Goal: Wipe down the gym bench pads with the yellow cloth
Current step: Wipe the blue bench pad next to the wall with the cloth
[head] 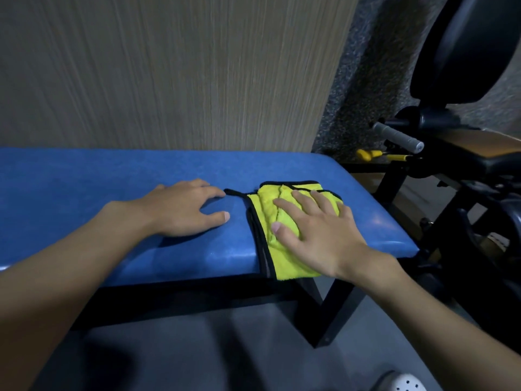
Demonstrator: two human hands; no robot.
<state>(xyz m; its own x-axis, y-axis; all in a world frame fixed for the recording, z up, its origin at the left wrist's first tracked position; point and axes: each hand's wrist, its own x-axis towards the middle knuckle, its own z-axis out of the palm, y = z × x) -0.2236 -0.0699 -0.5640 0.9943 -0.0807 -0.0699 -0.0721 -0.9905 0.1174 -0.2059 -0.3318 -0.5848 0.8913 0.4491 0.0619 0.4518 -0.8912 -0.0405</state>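
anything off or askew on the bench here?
Nothing damaged or spilled. The yellow cloth is rumpled under the right hand, and its near edge hangs over the front edge of the blue pad. The left hand rests on the bare pad.

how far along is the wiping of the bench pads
Done: cannot tell; the blue bench pad shows no clear wiped patches. In hand: the right hand presses the yellow cloth flat near the pad's right end; the left hand rests on the pad beside it. Left: likely the pad's long left stretch and the black pad on the machine at right.
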